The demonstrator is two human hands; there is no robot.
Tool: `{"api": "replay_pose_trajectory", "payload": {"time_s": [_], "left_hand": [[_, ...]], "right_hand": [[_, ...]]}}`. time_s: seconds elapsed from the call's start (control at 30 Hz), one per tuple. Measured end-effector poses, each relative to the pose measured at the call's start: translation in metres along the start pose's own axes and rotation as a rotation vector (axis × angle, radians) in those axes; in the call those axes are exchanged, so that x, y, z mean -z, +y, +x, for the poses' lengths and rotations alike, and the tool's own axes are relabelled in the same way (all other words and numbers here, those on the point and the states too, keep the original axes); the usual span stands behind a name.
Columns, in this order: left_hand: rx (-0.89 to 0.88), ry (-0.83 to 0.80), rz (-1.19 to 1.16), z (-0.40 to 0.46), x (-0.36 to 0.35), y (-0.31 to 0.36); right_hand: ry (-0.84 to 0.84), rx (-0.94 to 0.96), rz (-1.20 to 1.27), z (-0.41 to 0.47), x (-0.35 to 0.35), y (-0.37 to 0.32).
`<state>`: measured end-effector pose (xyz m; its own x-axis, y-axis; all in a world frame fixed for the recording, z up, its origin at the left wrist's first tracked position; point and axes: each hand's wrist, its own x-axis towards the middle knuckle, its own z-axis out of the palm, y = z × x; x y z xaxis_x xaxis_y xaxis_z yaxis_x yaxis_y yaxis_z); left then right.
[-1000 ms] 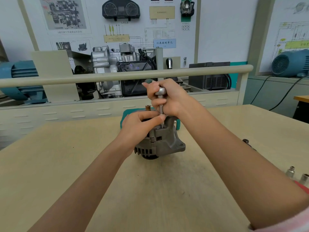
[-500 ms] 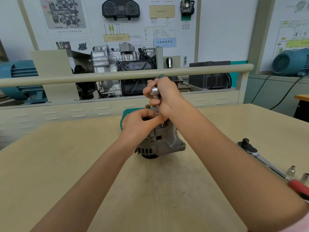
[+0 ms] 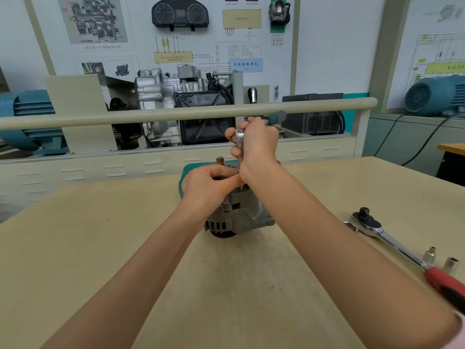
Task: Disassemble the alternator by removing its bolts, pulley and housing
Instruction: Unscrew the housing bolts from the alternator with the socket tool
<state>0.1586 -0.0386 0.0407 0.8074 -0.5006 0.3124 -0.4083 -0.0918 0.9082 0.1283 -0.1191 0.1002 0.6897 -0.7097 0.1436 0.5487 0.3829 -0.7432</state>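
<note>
Wall panel (image 3: 245, 65) labelled 仪表控制单元, right hand (image 3: 259, 144) gripping ratchet (image 3: 239, 137) (over alternator (image 3: 239, 212)), left hand (image 3: 208, 187) fingers pinching.

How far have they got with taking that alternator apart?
Nothing visibly removed yet: the alternator stands whole on the table, housing closed. In hand: the right hand grips a small ratchet with its shaft running down to the alternator's top, while the left hand steadies it. No loose bolts are visible. Left: bolts, pulley, housing. A bigger ratchet and two sockets wait nearby.
</note>
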Motion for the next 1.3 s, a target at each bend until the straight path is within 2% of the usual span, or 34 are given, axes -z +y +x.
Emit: {"api": "replay_pose_trajectory", "payload": {"time_s": [0.07,0.23,0.33,0.43,0.5,0.6,0.67,0.77,0.9,0.97,1.07,1.13,1.23,1.3], "left_hand": [[-0.004,-0.007,0.025,0.0,-0.001,0.001],[-0.012,-0.144,0.03,-0.001,0.011,0.001],[-0.011,-0.175,0.006,-0.001,0.014,0.001],[0.008,-0.133,-0.017,-0.001,0.011,0.0],[0.019,-0.099,-0.021,-0.001,0.008,0.001],[0.03,-0.016,-0.01,0.0,0.002,0.001],[0.027,0.011,0.013,0.001,0.0,0.001],[0.015,-0.02,0.037,0.001,0.001,0.001],[-0.007,-0.14,0.042,-0.001,0.01,0.001],[-0.011,-0.156,0.028,-0.001,0.012,0.001],[0.001,-0.124,-0.003,0.0,0.01,0.0],[-0.01,-0.078,-0.022,-0.001,0.006,-0.001],[-0.021,-0.015,-0.012,0.0,0.003,-0.002],[-0.026,-0.016,0.016,0.001,0.002,-0.002]], "right_hand": [[-0.029,-0.051,0.003,0.002,0.002,-0.003],[-0.372,-0.421,-0.075,0.009,0.002,-0.014],[-0.435,-0.485,-0.087,0.01,0.002,-0.014],[-0.396,-0.419,-0.025,0.004,0.004,-0.014],[-0.273,-0.28,0.015,0.001,0.004,-0.01],[-0.003,0.005,-0.021,-0.001,0.0,-0.001],[0.044,0.052,-0.021,-0.001,-0.002,0.002],[-0.054,-0.097,-0.096,0.001,-0.003,-0.004],[-0.314,-0.427,-0.059,0.01,0.0,-0.015],[-0.389,-0.488,-0.065,0.011,0.003,-0.017],[-0.389,-0.43,-0.038,0.006,0.004,-0.016],[-0.257,-0.271,-0.028,0.001,0.002,-0.011],[0.026,0.026,-0.011,-0.003,-0.002,0.0],[0.063,0.054,0.008,-0.002,-0.003,0.002]]}}
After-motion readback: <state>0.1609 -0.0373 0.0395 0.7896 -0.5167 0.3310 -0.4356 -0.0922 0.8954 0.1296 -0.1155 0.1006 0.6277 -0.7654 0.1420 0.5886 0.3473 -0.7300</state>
